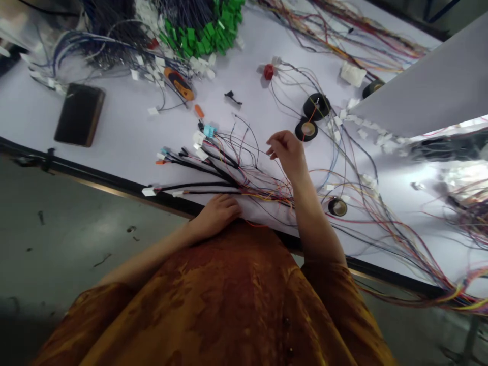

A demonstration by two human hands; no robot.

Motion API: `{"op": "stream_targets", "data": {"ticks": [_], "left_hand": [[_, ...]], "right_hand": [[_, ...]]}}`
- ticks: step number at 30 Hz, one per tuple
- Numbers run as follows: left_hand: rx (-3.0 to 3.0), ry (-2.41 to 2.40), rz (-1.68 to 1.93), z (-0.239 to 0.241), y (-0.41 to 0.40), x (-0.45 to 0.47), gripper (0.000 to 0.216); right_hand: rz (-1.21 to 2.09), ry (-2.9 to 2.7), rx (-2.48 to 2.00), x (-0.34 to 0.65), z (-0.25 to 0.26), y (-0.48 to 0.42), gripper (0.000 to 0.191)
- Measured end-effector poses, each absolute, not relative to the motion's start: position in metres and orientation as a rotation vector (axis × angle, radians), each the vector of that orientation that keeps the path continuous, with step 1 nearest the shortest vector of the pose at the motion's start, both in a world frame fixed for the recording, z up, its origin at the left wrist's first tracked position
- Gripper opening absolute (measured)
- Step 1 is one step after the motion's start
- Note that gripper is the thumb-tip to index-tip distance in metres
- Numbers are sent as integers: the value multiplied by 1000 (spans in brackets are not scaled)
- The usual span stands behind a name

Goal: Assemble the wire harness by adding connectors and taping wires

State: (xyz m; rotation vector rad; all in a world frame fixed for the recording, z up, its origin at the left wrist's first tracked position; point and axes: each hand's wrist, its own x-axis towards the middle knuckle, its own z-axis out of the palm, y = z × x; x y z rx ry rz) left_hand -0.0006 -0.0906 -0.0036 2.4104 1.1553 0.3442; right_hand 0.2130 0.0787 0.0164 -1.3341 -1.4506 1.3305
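Observation:
My left hand [220, 211] lies at the table's front edge, fingers together and resting flat, just below the wiring harness [229, 178]. The harness has black-sleeved branches that end at the left in white connectors [149, 191], a light-blue connector [209, 131] and an orange one [160, 162]. Above the loose thin wires [263, 178] at its right part is my right hand [288, 152], with thumb and fingers pinched together. A thin wire runs close to those fingertips, but what they hold is too small to make out. Rolls of black tape [316, 107] lie to the right of this hand.
A dark box-like object [79, 115] lies at left. An orange-black cutter [179, 83] sits below bundles with green connectors [206, 38]. A red connector [268, 71] is at the back. A pale panel [427, 81] slants in from the right. Long wires [415, 239] trail right.

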Motion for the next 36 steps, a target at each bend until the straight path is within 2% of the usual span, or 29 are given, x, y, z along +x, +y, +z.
{"op": "stream_targets", "data": {"ticks": [4,9,12,15,19,23,31,36], "left_hand": [[2313,1203,393,-6,-99,-9,22],[2269,1370,593,1,-95,-22,21],[2241,1534,680,-1,-86,-25,26],[2209,1550,599,-9,-77,-24,38],[2165,1570,517,-18,-77,-19,45],[2170,1576,512,-16,-78,-20,41],[2260,1519,519,-4,-27,-26,29],[2329,1393,509,-15,5,-31,26]], "right_hand": [[1325,-2041,-1230,221,20,39,11],[1120,-2345,-1297,216,18,8,14],[1049,-2392,-1367,208,18,1,13],[1015,-2308,-1387,205,15,3,12],[1206,-1946,-1411,206,7,15,13],[1338,-1755,-1429,206,8,21,14],[1343,-1832,-1465,210,18,18,22],[1168,-2155,-1508,212,18,15,12]]}}
